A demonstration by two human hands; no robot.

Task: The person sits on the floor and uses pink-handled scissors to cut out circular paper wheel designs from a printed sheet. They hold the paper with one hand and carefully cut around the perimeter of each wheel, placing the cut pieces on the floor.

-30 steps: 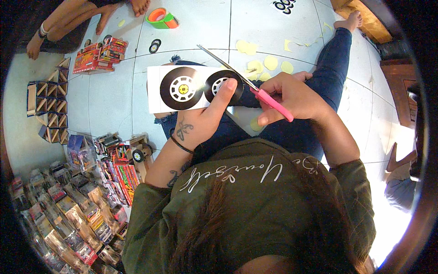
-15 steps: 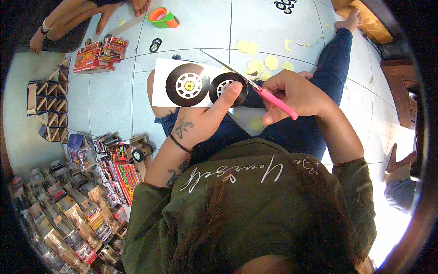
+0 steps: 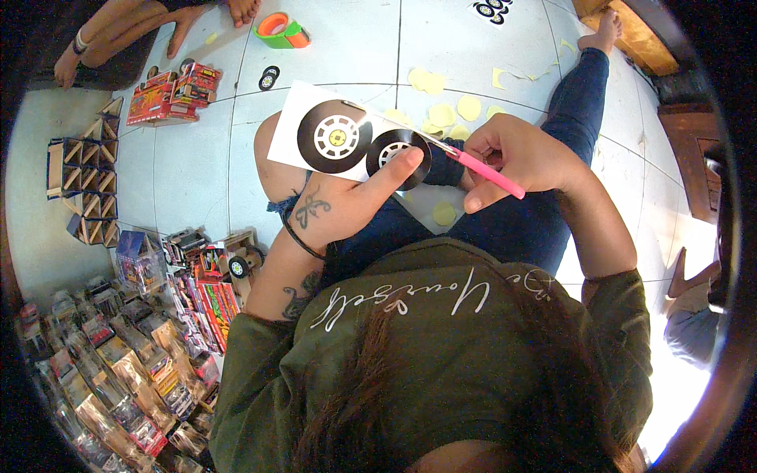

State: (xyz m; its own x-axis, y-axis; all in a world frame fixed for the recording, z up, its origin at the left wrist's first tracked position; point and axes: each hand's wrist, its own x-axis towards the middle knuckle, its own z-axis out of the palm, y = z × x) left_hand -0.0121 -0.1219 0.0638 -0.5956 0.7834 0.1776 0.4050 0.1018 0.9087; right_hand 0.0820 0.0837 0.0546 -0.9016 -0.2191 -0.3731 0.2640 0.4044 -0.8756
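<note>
Between the thumb and fingers of my left hand (image 3: 347,205) is a white sticker sheet (image 3: 285,135) printed with two black wheel pictures. My thumb presses on the smaller-looking wheel (image 3: 382,150); the other wheel (image 3: 335,137) shows whole. My right hand (image 3: 516,158) is closed round the pink handle of a pair of scissors (image 3: 493,173). The scissor blades lie along the far edge of the sheet, close beside both wheels. Whether they are biting into the sheet cannot be made out. My left fingers are hidden beneath the sheet.
Yellowish paper discs (image 3: 441,116) and scraps lie on the tiled floor beyond my hands. A green and orange tape dispenser (image 3: 281,31), small wheel cutouts (image 3: 269,77) and a red toy truck (image 3: 169,94) sit far left. Many wrapped toy trucks (image 3: 118,370) crowd the near left. Another person's hand (image 3: 185,31) rests at the far left.
The sheet has tilted, its left end rising away from me. The scissors have swung from pointing past the sheet to lying along its far edge, and my right hand has shifted slightly right.
</note>
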